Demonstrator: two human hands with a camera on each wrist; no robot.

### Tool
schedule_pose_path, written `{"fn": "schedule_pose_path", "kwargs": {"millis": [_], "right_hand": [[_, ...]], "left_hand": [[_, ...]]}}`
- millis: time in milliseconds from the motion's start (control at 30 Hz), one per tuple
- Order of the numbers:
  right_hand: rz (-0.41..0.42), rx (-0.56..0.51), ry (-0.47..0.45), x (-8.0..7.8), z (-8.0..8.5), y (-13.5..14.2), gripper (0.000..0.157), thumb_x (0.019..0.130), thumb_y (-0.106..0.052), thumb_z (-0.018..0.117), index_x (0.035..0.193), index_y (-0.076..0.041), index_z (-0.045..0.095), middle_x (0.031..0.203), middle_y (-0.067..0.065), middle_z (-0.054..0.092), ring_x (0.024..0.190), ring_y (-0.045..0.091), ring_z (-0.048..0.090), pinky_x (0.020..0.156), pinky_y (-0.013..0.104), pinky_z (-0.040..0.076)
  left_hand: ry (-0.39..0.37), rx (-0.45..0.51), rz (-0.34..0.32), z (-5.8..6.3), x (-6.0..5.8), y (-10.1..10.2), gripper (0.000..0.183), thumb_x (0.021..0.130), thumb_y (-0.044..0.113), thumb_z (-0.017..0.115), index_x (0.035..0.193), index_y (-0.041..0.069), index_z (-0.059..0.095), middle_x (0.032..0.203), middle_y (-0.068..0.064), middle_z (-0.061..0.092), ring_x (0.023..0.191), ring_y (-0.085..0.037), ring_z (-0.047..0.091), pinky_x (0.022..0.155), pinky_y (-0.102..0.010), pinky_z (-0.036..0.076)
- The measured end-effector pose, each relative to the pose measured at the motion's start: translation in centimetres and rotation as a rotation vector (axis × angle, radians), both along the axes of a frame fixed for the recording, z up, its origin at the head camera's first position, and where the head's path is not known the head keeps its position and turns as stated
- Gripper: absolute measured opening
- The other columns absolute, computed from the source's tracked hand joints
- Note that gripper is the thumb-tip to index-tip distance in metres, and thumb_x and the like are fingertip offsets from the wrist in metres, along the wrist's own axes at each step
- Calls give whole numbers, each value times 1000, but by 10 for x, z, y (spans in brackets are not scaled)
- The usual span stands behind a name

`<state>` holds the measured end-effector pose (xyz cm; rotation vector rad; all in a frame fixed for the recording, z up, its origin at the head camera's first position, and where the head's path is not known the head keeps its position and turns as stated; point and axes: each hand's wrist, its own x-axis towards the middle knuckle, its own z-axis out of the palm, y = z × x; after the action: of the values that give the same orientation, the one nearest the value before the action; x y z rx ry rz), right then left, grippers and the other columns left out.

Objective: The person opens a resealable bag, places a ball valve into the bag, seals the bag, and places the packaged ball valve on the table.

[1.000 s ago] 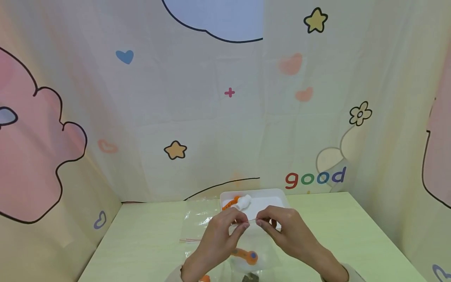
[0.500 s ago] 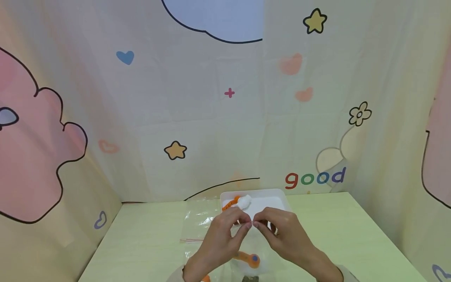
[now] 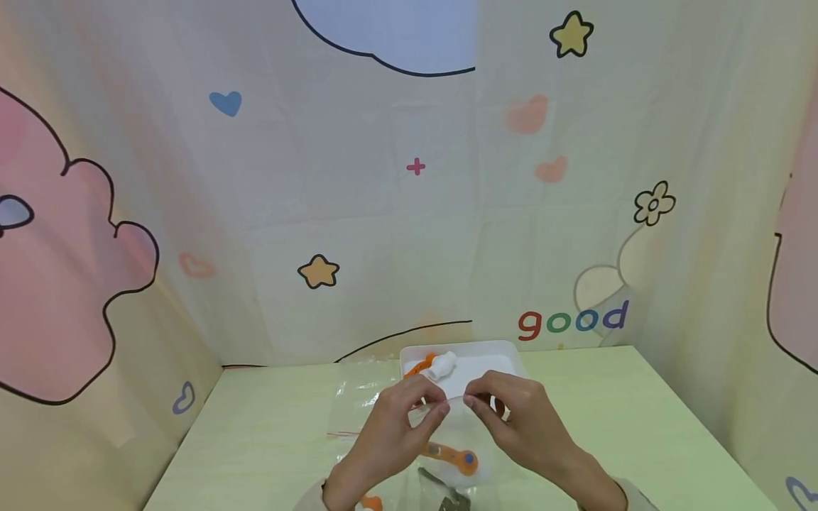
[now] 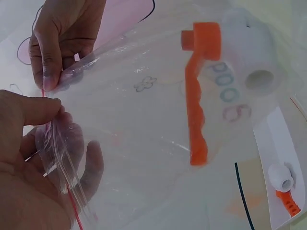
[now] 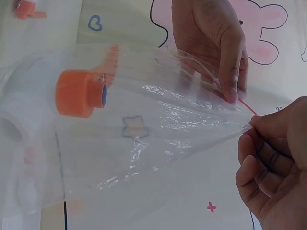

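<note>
A clear zip bag (image 4: 139, 115) with a red seal line hangs between my two hands. Inside it are an orange piece with a wavy handle (image 4: 195, 110) and a white hollow plastic piece (image 4: 249, 52); the orange piece's round stub has a blue end in the right wrist view. My left hand (image 3: 399, 422) pinches the bag's top edge between thumb and fingers. A short stretch of seal away, my right hand (image 3: 524, 419) pinches the same edge at its corner. In the head view the bag is nearly see-through, so its outline is hard to follow.
A white tray (image 3: 492, 349) at the back of the table holds a white piece (image 3: 442, 365) and an orange piece (image 3: 420, 365). Left of it lies another clear bag (image 3: 358, 390). A dark object (image 3: 455, 501) and an orange bit (image 3: 372, 503) lie near the front.
My hands came together at the fingertips, then drew slightly apart again along the seal. The orange piece in the bag has swung a little to the right, and more of the dark object shows.
</note>
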<state>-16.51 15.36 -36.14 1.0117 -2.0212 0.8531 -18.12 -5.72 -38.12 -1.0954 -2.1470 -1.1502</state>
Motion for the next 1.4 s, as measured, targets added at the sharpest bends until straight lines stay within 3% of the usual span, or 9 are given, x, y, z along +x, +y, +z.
{"fn": "schedule_pose_path", "kwargs": {"millis": [367, 667, 800, 933, 1100, 1400], "right_hand": [[-3, -26, -66, 2, -1, -1, 21, 83, 0, 73, 87, -19, 66, 76, -13, 62, 66, -3, 51, 56, 9, 42], [15, -9, -35, 1, 0, -3, 21, 82, 0, 74, 87, -19, 67, 76, -13, 63, 67, -3, 49, 56, 10, 40], [10, -22, -1, 1, 0, -2, 22, 80, 2, 74, 86, -19, 66, 77, -13, 62, 66, -2, 49, 56, 11, 39], [20, -24, 1, 1, 0, -2, 22, 80, 1, 75, 86, -18, 67, 77, -12, 63, 66, -2, 49, 56, 11, 40], [20, -21, -3, 1, 0, -1, 22, 80, 1, 75, 87, -18, 67, 77, -11, 64, 66, -1, 49, 57, 11, 40], [-12, -40, -18, 2, 3, 4, 24, 79, 1, 76, 87, -19, 67, 77, -13, 63, 66, -2, 49, 58, 12, 40]], "left_hand": [[-87, 22, -49, 0, -1, -2, 6, 96, 15, 63, 90, 17, 64, 83, 8, 63, 80, -2, 55, 72, -21, 50], [-51, 21, -50, 4, 2, -3, 6, 96, 13, 62, 91, 15, 64, 85, 7, 63, 81, -3, 57, 73, -22, 51], [-137, -9, -25, 5, 2, -6, 6, 96, 14, 61, 92, 16, 65, 86, 9, 63, 82, -2, 56, 74, -22, 50], [-193, -14, -43, 5, 0, -9, 8, 98, 18, 59, 91, 18, 64, 86, 7, 64, 82, -3, 55, 74, -23, 50], [-147, 3, -73, 3, -1, -10, 9, 99, 20, 59, 92, 16, 63, 85, 4, 63, 79, -4, 53, 73, -26, 50], [-128, -29, -26, 4, 0, -12, 4, 98, 21, 61, 94, 20, 62, 86, 11, 60, 81, -2, 53, 75, -23, 49]]}}
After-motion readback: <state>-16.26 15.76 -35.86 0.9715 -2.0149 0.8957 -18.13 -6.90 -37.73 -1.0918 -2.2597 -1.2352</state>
